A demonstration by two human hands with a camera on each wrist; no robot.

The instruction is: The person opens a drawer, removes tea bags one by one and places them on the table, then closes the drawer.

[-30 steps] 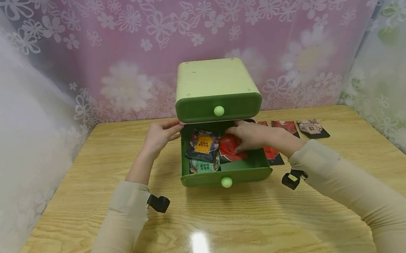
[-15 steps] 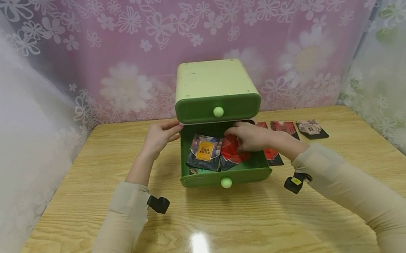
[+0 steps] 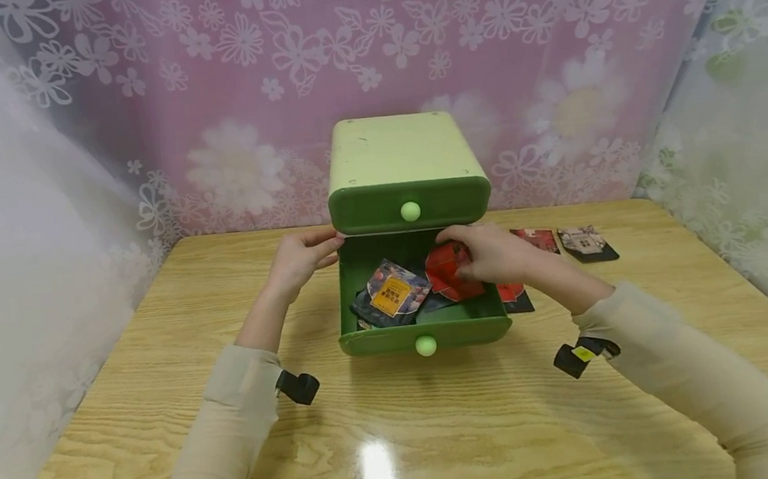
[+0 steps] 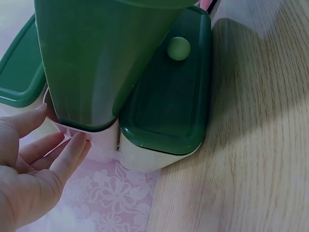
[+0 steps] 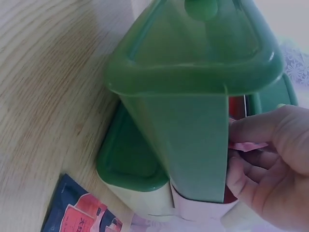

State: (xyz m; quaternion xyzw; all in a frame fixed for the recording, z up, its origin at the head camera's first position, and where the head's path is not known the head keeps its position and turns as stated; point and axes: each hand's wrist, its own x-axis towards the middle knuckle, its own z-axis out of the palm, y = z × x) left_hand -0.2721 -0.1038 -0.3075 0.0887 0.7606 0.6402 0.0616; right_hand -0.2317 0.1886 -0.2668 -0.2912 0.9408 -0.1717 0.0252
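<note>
In the head view, a small cabinet (image 3: pixel 405 147) has its middle green drawer (image 3: pixel 381 341) pulled out. My right hand (image 3: pixel 498 255) reaches into this drawer's right side and pinches a red tea sachet (image 3: pixel 449 268) between thumb and fingers; the right wrist view shows mostly the drawer's outer wall and my fingers (image 5: pixel 251 176) behind it. A dark tea sachet with an orange label (image 3: pixel 393 295) lies tilted over other sachets on the drawer's left. My left hand (image 3: pixel 295 264) touches the cabinet's left side, fingers extended against the pink casing (image 4: pixel 101 142) in the left wrist view.
Several sachets lie on the table right of the cabinet, including a red one (image 3: pixel 535 239) and a pale one with a dark edge (image 3: pixel 586 241). The top drawer (image 3: pixel 446 202) and bottom drawer (image 4: pixel 164 96) are closed. A floral curtain (image 3: pixel 228 92) hangs behind.
My right hand has shifted slightly right with the red sachet. The orange-labelled sachet has slid forward and turned, covering most of the green one below. My left hand stays put.
</note>
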